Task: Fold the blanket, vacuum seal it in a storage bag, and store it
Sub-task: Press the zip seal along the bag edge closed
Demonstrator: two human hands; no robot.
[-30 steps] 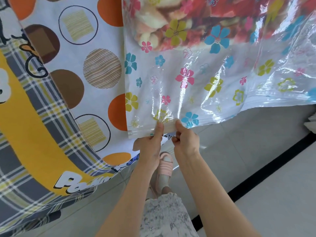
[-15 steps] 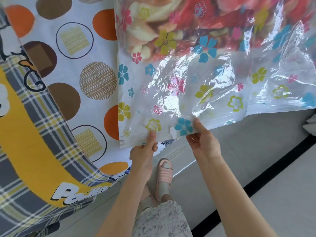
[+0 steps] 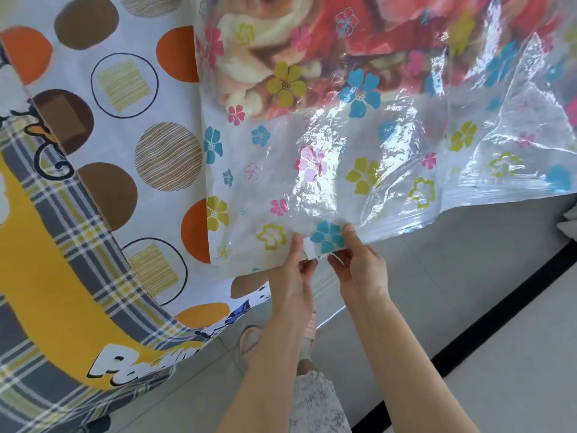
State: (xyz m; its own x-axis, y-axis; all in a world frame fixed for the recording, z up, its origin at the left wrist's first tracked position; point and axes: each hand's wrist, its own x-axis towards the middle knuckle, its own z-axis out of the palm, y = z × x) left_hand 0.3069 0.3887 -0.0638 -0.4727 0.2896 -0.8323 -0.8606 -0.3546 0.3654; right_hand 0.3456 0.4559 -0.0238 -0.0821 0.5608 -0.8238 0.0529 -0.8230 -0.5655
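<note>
A clear storage bag printed with coloured flowers lies on the bed, its open end hanging over the bed's edge toward me. Inside it, at the top, sits the folded red, pink and cream blanket. My left hand pinches the bag's near edge with thumb on top. My right hand pinches the same edge just to the right, thumb beside a blue flower. A small white piece shows at the edge between the two hands.
A white bedsheet with brown and orange circles covers the bed; a yellow and grey plaid cover hangs at the left. Grey tiled floor with a black strip lies to the right. My feet in pink slippers stand below.
My right hand slid right along the bag's edge, then came back close to the left hand. The bag's near edge has lifted and crinkled more.
</note>
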